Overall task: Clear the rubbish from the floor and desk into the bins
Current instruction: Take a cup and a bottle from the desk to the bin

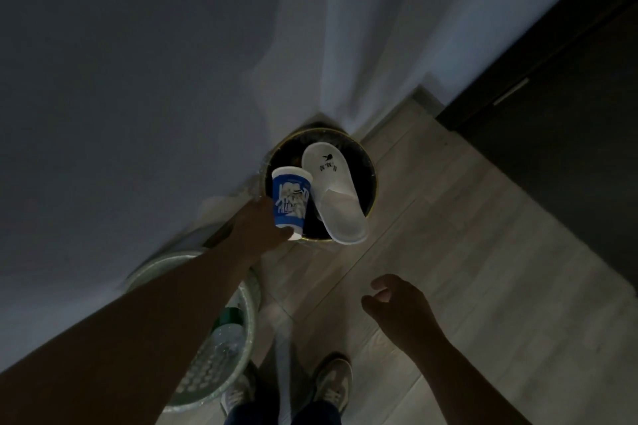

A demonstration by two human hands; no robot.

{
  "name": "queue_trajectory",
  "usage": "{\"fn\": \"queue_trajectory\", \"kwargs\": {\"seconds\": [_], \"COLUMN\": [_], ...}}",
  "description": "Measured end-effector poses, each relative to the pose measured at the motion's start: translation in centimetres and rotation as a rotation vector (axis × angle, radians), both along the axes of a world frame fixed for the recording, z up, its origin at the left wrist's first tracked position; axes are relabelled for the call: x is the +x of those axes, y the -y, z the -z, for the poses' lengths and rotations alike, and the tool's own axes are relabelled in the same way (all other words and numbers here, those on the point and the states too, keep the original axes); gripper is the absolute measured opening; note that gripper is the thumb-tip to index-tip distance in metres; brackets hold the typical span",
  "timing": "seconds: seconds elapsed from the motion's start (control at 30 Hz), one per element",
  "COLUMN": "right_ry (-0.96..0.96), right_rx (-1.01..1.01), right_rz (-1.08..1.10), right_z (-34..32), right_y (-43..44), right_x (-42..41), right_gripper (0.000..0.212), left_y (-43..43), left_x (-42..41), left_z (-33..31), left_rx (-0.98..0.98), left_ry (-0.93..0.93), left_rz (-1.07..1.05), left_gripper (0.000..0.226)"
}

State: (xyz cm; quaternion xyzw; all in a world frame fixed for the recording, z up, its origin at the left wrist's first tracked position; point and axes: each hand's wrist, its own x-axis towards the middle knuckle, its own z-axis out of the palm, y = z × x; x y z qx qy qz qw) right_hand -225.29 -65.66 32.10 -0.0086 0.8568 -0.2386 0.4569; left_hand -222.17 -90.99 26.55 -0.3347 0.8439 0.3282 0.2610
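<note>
Evidently the clearing is partway through. A white slipper (pixel 340 203) already lies in the dark bin (pixel 372 183), its toe jutting over the near rim, and a plastic bottle (pixel 226 338) sits in the pale bin (pixel 193 383) at the person's left.

The left hand (pixel 257 228) holds a blue-and-white cup (pixel 291 205) over the dark bin's near edge, fingers wrapped round its side. The cup is not yet let go, so I judge this item to be at the point of dropping in. The right hand (pixel 400 310) hangs over the floor (pixel 448 269), fingers loosely curled and holding nothing.

What is left I cannot say. No worktop is in view, and only a strip of floor shows. The room is dim, the bottom of the dark bin is lost in shadow, and the cup hides most of the left fingers.
</note>
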Motion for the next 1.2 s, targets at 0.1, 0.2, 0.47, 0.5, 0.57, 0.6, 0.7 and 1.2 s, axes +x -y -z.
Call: {"fn": "queue_trajectory", "kwargs": {"seconds": [0.1, 0.2, 0.47, 0.5, 0.57, 0.6, 0.7, 1.2], "right_ry": [-0.012, -0.032, -0.032, -0.028, -0.025, -0.023, -0.015, -0.003], "right_rx": [-0.005, -0.017, -0.007, -0.008, -0.007, -0.006, 0.006, -0.003], "right_rz": [0.006, -0.013, 0.003, 0.009, 0.018, 0.021, 0.022, 0.056], "right_z": [-0.7, -0.3, 3.5, 3.9, 4.4, 4.6, 4.9, 4.6], "right_y": [0.7, 1.2, 0.6, 0.4, 0.0, -0.2, -0.8, -1.0], "right_x": [-0.1, 0.0, 0.7, 0.7, 0.8, 0.8, 0.9, 0.1], "right_gripper": [0.035, 0.034, 0.033, 0.033, 0.033, 0.032, 0.031, 0.032], "left_y": [-0.1, -0.3, -0.6, -0.6, -0.4, -0.3, 0.2, 0.5], "left_x": [0.8, 1.3, 0.6, 0.1, -1.2, -1.9, -3.7, -3.7], "left_z": [-0.1, 0.7, 4.1, 4.1, 4.2, 4.3, 4.4, 5.8], "left_rx": [0.052, 0.0, 0.002, 0.002, -0.078, -0.144, -0.277, -0.161], "left_ry": [0.022, -0.021, -0.147, -0.181, -0.242, -0.269, -0.241, -0.02], "left_rz": [0.034, 0.064, -0.036, -0.044, -0.02, -0.024, -0.054, 0.108], "left_gripper": [0.066, 0.063, 0.062, 0.059, 0.048, 0.041, 0.032, 0.041]}}
